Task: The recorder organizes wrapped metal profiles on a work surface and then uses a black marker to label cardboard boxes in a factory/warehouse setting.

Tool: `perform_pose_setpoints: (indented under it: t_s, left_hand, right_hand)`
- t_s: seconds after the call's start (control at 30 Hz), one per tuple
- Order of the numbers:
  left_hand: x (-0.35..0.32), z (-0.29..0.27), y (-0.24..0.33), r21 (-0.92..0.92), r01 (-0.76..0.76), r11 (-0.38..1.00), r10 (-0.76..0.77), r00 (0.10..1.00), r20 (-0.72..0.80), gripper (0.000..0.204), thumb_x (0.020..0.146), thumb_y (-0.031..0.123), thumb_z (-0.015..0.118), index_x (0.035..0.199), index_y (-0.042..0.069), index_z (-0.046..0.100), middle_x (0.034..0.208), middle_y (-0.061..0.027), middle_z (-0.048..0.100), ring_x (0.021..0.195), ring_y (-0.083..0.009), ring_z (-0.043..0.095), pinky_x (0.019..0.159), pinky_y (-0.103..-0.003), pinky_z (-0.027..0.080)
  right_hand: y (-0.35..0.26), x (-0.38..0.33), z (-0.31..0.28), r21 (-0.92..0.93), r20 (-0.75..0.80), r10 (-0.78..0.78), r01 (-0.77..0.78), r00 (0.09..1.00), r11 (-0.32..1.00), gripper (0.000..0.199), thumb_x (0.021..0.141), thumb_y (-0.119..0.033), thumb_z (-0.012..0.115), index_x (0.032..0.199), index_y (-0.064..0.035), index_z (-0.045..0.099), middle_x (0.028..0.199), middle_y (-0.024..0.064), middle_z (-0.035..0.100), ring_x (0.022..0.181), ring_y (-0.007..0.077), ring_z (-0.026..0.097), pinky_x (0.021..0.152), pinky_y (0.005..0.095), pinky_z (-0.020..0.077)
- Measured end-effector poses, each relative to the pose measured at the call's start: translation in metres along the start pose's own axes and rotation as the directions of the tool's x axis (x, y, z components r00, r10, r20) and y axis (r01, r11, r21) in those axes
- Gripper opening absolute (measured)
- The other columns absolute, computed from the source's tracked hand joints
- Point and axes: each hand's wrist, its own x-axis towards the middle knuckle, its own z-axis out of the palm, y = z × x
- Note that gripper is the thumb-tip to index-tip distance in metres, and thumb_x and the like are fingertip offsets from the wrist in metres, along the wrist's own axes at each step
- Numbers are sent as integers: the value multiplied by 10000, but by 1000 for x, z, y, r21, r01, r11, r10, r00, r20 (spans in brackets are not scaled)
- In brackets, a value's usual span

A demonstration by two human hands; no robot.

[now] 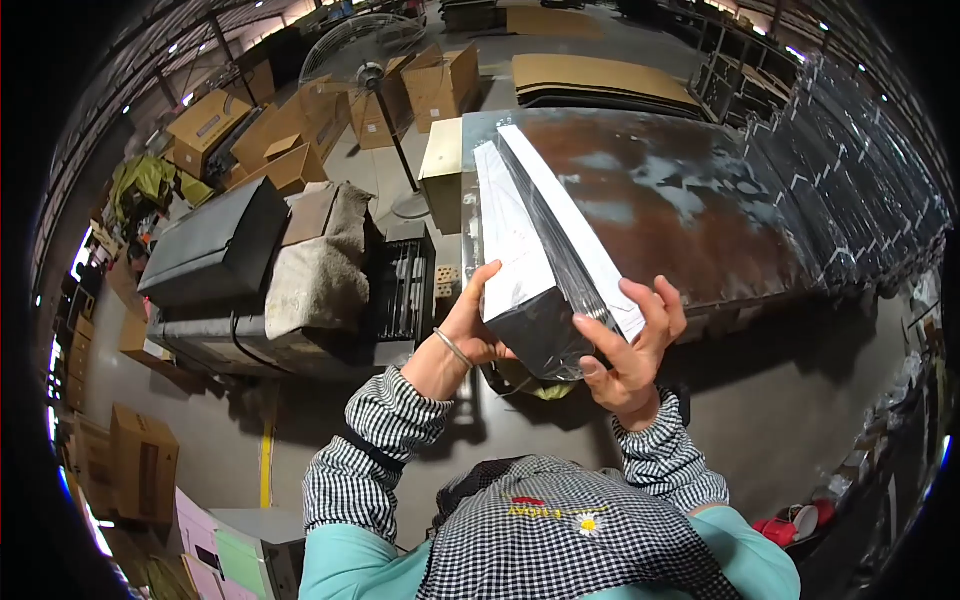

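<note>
A long bundle with white faces and a dark end lies on the near left part of the table, its near end jutting over the edge toward me. Clear, shiny film shows over its dark parts. My left hand grips the near left corner, thumb along the white side and the other fingers curled beneath. At the right of the same end is my right hand, fingers spread. Its fingertips rest against the film and the long white strip; whether they pinch anything is unclear.
Film-wrapped dark pieces cover the right of the worn brown table. To the left stands a dark machine with a cloth on it. Beyond are a standing fan, cartons and stacked brown sheets.
</note>
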Motion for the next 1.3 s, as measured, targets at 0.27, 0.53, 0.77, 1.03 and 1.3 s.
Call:
perform_pose_setpoints:
  t_s: [0.27,0.53,0.77,1.03,1.3]
  left_hand:
    - [-42,-37,24,-138,48,989,-33,994,107,743,873,628,591,1388,99,512,1263,-141,643,1077,-317,674,772,-555,598]
    - [-72,-55,33,-164,53,985,-16,977,214,687,872,605,602,1321,86,575,1247,-131,657,1109,-302,660,880,-545,557]
    - [-83,-63,42,-208,21,978,42,955,292,658,900,598,551,1322,95,584,1276,-115,653,1122,-301,656,929,-512,542]
    - [-103,-54,43,-213,-75,974,130,958,255,596,923,569,520,1282,106,627,1241,-83,682,1119,-287,662,958,-534,527]
    - [-101,-60,42,-156,-151,976,174,973,149,533,911,532,548,1207,102,660,1137,-67,718,1022,-272,698,888,-502,567]
  right_hand:
    - [-55,7,26,36,-108,122,-119,987,992,402,971,-471,561,1054,-136,767,1385,159,488,1367,399,274,1130,493,232]
    - [-105,-3,44,-101,8,-27,27,1000,995,384,960,-462,571,1001,-154,798,1371,144,510,1380,371,260,1146,470,210]
    - [-132,8,46,-97,-81,-10,2,997,995,316,926,-430,626,997,-166,784,1383,121,522,1368,371,278,1128,466,236]
    - [-148,13,46,-44,-145,4,-10,989,999,359,969,-423,564,1015,-136,775,1330,146,536,1357,376,288,1123,479,239]
    - [-150,12,58,-103,128,10,4,992,995,264,889,-328,672,1034,-134,777,1408,134,508,1394,385,247,1140,470,205]
